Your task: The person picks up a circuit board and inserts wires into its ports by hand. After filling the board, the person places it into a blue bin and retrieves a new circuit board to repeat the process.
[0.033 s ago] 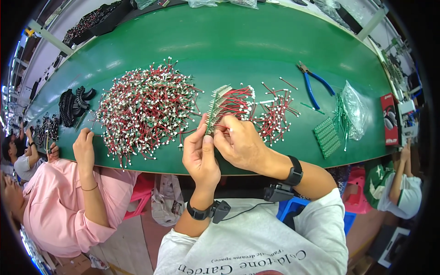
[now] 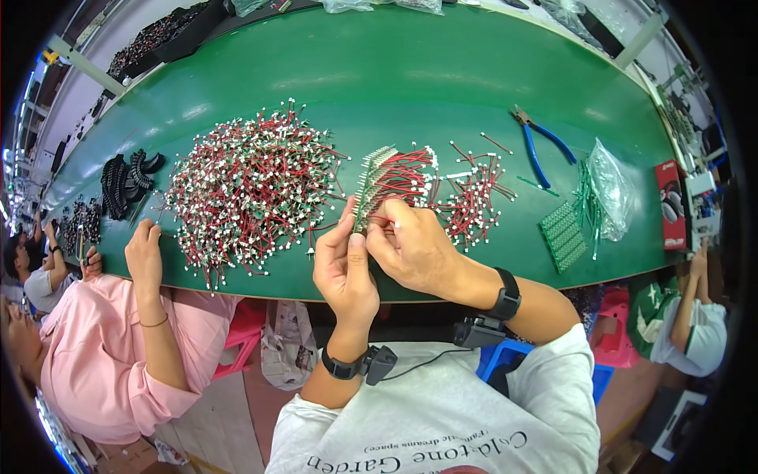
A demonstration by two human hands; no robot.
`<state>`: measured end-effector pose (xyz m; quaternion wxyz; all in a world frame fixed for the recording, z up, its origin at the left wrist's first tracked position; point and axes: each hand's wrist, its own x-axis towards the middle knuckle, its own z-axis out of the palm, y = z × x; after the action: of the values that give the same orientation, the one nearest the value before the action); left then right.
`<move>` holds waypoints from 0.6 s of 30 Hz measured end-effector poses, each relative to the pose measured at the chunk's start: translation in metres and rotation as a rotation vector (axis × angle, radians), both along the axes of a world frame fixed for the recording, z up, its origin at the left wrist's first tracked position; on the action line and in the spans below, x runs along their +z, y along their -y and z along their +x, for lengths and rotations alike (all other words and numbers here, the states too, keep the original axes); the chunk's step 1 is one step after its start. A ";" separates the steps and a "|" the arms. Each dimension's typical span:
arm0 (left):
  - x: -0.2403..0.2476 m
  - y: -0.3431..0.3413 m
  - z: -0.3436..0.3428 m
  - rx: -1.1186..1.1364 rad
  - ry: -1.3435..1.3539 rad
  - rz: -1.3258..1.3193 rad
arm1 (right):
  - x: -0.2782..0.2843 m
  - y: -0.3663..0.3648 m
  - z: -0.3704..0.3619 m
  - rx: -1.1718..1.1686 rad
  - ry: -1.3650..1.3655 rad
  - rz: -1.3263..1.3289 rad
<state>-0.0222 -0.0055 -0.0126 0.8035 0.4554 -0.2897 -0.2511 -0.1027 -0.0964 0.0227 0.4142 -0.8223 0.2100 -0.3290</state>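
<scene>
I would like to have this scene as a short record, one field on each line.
Left hand: thumb and fingers grip the lower end of the strip
Right hand: fingers curled beside the strip; exact hold hidden
Left side: large heap of wired parts; person in pink
Right side: loose wires, blue pliers, green panel, clear bag
Surface: green table

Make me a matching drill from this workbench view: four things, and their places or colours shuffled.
Things:
1. Pliers
2. Large pile of wired parts
3. Comb-like strip with red wires
4. Box

Places or colours:
A. Held in the left hand
B. Red, near the right edge of the table
C. Blue-handled
D. Heaped to the left of the left hand

Right pairs: 1-C, 2-D, 3-A, 4-B
</scene>
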 end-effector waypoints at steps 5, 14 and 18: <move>0.003 -0.001 -0.001 0.018 -0.111 0.038 | 0.004 0.000 0.000 0.016 -0.051 -0.011; -0.004 0.001 -0.001 0.050 0.002 -0.015 | 0.011 -0.003 0.001 0.030 -0.010 0.171; -0.002 0.002 -0.001 0.051 -0.065 -0.026 | 0.008 0.000 0.002 0.037 0.037 0.127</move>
<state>-0.0228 -0.0078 -0.0143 0.8245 0.4436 -0.2552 -0.2413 -0.1008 -0.0961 0.0306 0.4755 -0.7918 0.2073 -0.3225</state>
